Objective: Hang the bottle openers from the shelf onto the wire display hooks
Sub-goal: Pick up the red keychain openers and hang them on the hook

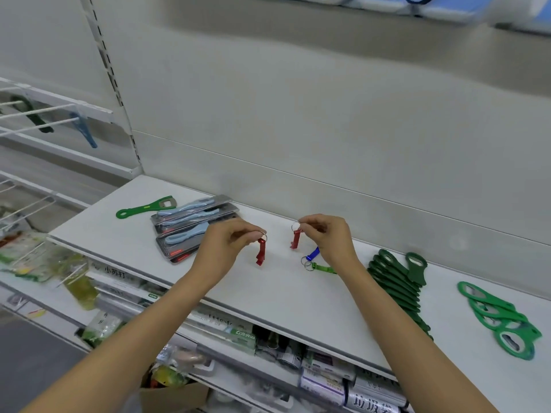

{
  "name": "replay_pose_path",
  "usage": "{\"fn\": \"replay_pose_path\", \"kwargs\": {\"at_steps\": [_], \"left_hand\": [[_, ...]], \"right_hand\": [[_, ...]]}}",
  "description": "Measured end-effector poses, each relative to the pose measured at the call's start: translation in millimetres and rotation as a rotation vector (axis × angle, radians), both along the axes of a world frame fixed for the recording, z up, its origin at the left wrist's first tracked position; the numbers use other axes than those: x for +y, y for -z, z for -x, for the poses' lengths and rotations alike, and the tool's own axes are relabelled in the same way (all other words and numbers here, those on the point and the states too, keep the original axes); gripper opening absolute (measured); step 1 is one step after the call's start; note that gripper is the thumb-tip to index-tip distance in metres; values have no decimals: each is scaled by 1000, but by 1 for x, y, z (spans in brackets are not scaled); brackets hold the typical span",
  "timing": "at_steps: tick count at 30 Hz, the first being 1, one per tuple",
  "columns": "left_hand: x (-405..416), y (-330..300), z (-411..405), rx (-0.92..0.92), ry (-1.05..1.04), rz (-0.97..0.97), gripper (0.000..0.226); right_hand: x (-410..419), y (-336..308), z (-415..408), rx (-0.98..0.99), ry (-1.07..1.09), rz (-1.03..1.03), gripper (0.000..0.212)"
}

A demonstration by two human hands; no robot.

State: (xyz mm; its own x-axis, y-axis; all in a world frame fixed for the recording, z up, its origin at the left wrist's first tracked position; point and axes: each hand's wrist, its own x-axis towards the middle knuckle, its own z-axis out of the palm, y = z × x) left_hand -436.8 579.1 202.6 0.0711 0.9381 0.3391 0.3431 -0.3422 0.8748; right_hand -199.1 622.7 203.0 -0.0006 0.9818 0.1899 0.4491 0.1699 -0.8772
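My left hand (229,242) pinches the key ring of a small red bottle opener (261,252), which dangles just above the white shelf (286,290). My right hand (329,236) pinches the ring of a second red opener (296,238) the same way. Under my right wrist lie a blue keyring opener (313,252) and a green keyring opener (323,268). The wire display hooks (38,119) stick out at the far left, with a dark green opener (32,116) and a blue opener (85,131) hanging on them.
On the shelf lie a long green opener (143,206), packs of light blue openers (193,225), a row of dark green openers (399,284) and a pile of bright green oval openers (504,320). Lower shelves hold packaged goods (226,326).
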Motion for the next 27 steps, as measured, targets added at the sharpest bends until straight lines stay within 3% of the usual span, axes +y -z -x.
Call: {"fn": "replay_pose_path", "kwargs": {"at_steps": [14, 21, 27], "left_hand": [[-18, -27, 78, -98, -211, -13, 18], [-51, -40, 192, -136, -318, -79, 2], [-95, -52, 317, -126, -348, -79, 4]], "right_hand": [[-2, -37, 112, 40, -236, -49, 11], [-30, -57, 232, 139, -377, -92, 13], [-63, -56, 370, 165, -401, -120, 12]]}}
